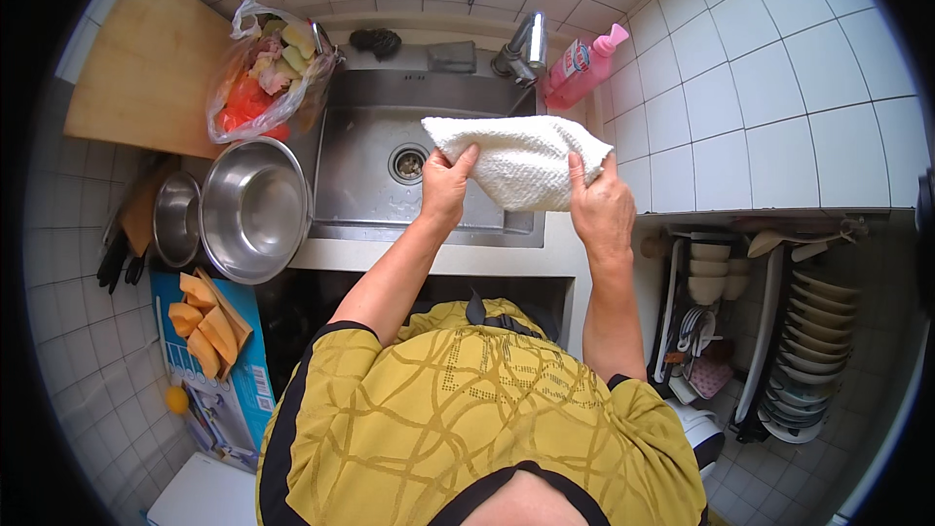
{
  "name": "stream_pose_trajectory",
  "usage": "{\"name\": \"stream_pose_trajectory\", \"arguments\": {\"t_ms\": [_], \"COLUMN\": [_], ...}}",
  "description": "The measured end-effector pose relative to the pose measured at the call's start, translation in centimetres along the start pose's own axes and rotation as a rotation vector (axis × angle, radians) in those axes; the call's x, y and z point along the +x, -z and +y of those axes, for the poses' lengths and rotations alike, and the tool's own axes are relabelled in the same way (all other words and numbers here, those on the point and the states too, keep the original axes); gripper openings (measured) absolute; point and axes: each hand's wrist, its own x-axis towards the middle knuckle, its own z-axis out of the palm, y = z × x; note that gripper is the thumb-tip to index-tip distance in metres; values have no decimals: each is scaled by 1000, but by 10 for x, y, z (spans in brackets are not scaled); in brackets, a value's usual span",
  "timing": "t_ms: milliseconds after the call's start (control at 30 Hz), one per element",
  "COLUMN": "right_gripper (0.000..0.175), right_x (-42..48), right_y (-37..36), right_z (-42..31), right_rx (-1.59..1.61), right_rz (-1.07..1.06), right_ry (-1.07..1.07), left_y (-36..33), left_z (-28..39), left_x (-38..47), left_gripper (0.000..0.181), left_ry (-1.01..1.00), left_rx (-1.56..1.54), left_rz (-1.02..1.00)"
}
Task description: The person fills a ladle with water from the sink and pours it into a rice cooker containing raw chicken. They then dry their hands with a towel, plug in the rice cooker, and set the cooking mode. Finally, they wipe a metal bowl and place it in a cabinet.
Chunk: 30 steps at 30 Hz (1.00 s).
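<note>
A white textured cloth (518, 161) is stretched between my two hands above the right part of a stainless steel sink (358, 161). My left hand (447, 186) pinches its left part, thumb on top. At the right end, my right hand (603, 204) grips the cloth with the thumb over it and the fingers mostly hidden behind. The cloth hides part of the basin. To the left of my left hand, the sink drain (407, 163) shows some bits in its strainer.
Behind the sink stand a faucet (520, 51) and a pink pump bottle (584, 69). Leftward are a plastic bag of scraps (274, 80), a wooden board (146, 62), a large steel bowl (256, 212) and orange-fleshed pieces (208, 329). A dish rack (760, 321) stands at right.
</note>
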Motion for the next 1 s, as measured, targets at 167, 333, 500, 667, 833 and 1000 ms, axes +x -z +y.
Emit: {"name": "stream_pose_trajectory", "arguments": {"t_ms": [167,333,500,667,833,1000], "right_gripper": [38,21,44,42,32,20], "right_x": [10,-5,-68,-81,-63,-16], "right_y": [5,-11,-45,-56,-50,-58], "right_z": [3,-9,-40,-35,-27,11], "right_rx": [75,383,403,625,1052,1046], "right_rz": [106,127,-193,-243,-354,-135], "right_ry": [152,459,687,702,320,49], "left_y": [1,-8,-6,-10,-2,-25], "left_z": [3,-3,-28,-21,-37,1], "left_x": [-15,-40,-30,-25,-28,-43], "left_gripper": [58,68,62,65,73,87], "left_ry": [334,648,473,502,412,453], "left_rx": [361,-6,-594,-821,-832,-822], "left_rz": [116,-2,-523,-440,-349,-332]}}
